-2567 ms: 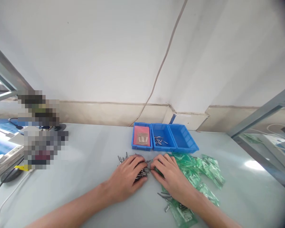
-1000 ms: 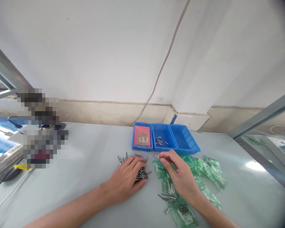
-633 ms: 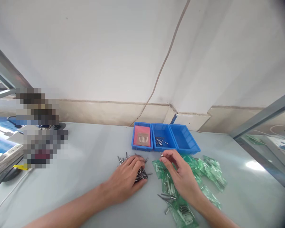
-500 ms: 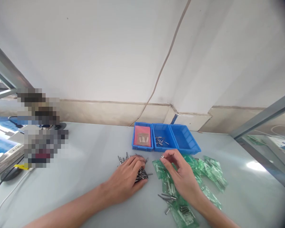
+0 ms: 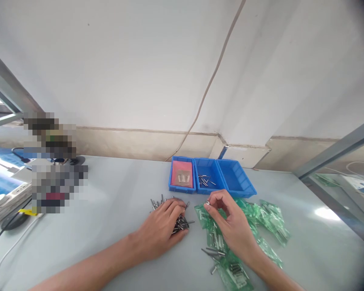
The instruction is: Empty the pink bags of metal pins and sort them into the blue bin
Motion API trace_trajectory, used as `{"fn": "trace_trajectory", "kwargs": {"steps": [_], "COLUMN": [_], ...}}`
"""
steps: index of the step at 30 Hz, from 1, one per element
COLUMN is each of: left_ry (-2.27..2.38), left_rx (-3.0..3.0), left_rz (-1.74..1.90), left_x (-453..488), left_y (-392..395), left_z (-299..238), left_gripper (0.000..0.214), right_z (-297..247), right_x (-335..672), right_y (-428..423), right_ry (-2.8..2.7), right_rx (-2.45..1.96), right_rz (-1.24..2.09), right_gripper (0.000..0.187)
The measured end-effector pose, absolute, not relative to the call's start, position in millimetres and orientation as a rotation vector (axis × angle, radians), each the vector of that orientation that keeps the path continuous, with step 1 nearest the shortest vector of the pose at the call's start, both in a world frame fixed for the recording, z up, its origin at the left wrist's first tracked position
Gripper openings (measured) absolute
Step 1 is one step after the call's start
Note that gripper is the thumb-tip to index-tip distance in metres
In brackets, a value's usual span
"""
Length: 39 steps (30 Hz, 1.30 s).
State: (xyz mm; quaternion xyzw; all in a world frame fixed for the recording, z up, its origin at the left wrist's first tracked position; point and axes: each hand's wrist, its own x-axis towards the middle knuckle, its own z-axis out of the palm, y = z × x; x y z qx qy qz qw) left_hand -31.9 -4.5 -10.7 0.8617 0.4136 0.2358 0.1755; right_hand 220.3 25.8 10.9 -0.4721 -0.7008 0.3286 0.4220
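Note:
My left hand (image 5: pixel 162 226) rests on a heap of blind rivets (image 5: pixel 181 224), its fingers curved over the top and its thumb along the near side. Part of the heap is hidden under the palm. Between thumb and forefinger, my right hand (image 5: pixel 227 216) pinches a small metal piece with a ring-shaped end (image 5: pixel 208 203); the rest of it is hidden. This hand is held over green plastic bags (image 5: pixel 238 275) with metal pins inside. Several loose rivets (image 5: pixel 212 253) lie beside the bags, left of my right forearm.
Three blue bins (image 5: pixel 236 178) stand side by side near the wall. The left one holds a pink packet (image 5: pixel 182 166), the middle one some rivets (image 5: pixel 204 180). More green bags (image 5: pixel 273 218) spread rightward. Cables, a black mouse (image 5: pixel 14 221) and a power strip (image 5: pixel 10 202) are at far left.
My right hand has shifted very slightly, and the ring-shaped end of the piece shows more openly toward me. My left hand stays on the heap.

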Motion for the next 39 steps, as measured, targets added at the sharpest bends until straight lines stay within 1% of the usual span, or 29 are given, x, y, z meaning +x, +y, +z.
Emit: {"fn": "trace_trajectory", "kwargs": {"steps": [18,25,30,35,39], "left_ry": [1.176,1.174,1.168,1.163,1.16], "left_rx": [2.455,2.46,2.457,2.464,2.474], "left_rz": [0.666,0.655,0.646,0.646,0.636], "left_x": [-30.6,-30.2,-30.8,-30.3,-29.9], "left_y": [-5.1,-3.9,-3.8,-3.7,-3.5], "left_z": [-9.7,-9.1,-8.8,-9.2,-8.2], "left_gripper": [0.024,0.019,0.02,0.019,0.019], "right_z": [10.9,11.2,10.8,9.3,9.9], "right_x": [222.5,223.9,223.5,224.0,225.3], "right_y": [25.8,25.2,25.1,26.0,25.6], "right_ry": [-1.753,-1.762,-1.757,-1.735,-1.703], "right_rx": [-1.204,-1.219,-1.232,-1.245,-1.261], "right_rz": [0.8,0.815,0.81,0.85,0.965], "right_gripper": [0.015,0.015,0.016,0.02,0.027]}}
